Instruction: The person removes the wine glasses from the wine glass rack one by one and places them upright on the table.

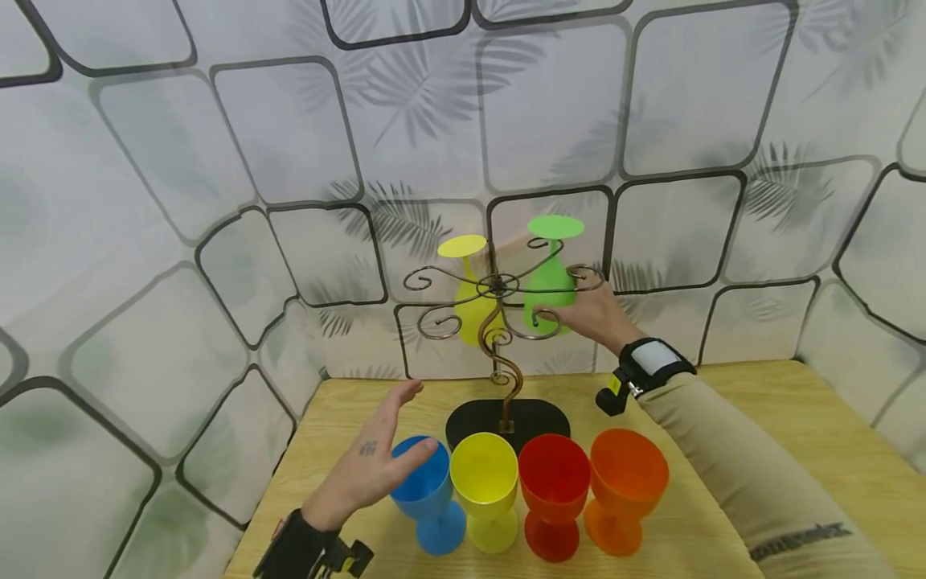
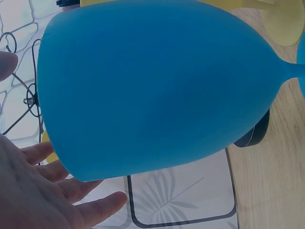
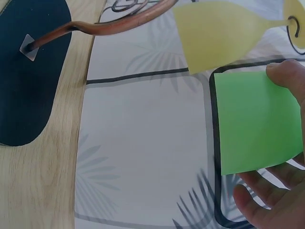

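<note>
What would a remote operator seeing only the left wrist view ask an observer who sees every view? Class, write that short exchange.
Operator: My view misses the right hand. What is it doing?
Observer: It grips the upside-down green goblet by its bowl.
Operator: I see the blue goblet and a yellow goblet beyond it. What else stands in that row?
Observer: In the head view, a red goblet and an orange goblet.

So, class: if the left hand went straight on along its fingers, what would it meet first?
The left hand would probably meet the lower-left dark, curled metal hook first, with the upside-down yellow goblet beyond; depth is unclear, so it might pass beneath.
</note>
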Demonstrator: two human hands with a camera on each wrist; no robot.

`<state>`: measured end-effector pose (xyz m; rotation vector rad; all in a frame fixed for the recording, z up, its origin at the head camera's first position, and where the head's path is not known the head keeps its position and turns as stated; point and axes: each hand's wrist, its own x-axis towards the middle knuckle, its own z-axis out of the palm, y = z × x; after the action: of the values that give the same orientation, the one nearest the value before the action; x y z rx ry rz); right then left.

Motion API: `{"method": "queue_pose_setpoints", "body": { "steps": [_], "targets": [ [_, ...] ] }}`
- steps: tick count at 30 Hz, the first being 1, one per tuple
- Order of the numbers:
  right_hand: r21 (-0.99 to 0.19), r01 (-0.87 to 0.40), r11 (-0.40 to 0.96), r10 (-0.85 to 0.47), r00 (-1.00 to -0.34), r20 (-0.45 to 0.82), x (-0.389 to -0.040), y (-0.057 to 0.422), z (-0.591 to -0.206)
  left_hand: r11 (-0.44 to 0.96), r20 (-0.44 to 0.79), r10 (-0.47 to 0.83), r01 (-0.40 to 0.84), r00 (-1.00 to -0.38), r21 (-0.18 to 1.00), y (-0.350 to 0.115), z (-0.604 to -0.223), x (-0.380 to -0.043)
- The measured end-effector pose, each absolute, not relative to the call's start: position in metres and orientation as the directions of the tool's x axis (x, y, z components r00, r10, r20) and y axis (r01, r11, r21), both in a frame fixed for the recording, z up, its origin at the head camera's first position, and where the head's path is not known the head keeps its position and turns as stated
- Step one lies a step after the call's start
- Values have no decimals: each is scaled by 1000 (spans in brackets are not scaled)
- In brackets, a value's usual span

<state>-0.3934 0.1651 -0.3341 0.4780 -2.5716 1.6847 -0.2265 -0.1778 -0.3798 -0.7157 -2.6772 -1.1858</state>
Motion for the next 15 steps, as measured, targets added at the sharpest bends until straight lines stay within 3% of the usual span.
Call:
{"method": "queue_pose_setpoints", "body": {
  "steps": [2,3,15],
  "targets": [
    [-696,-326,640,-186,-944,271,-392,164,-333,584,298,368,468,-881,663,-178,-379,-226],
    [-675,-326,662,-177,-943,282,-391,164,-333,586,299,367,468,-881,661,-178,-378,-225],
    [-638,-345,688,-220,-937,269,-384,157,-327,598,293,367,465,-883,653,-176,-375,-223]
  ]
}}
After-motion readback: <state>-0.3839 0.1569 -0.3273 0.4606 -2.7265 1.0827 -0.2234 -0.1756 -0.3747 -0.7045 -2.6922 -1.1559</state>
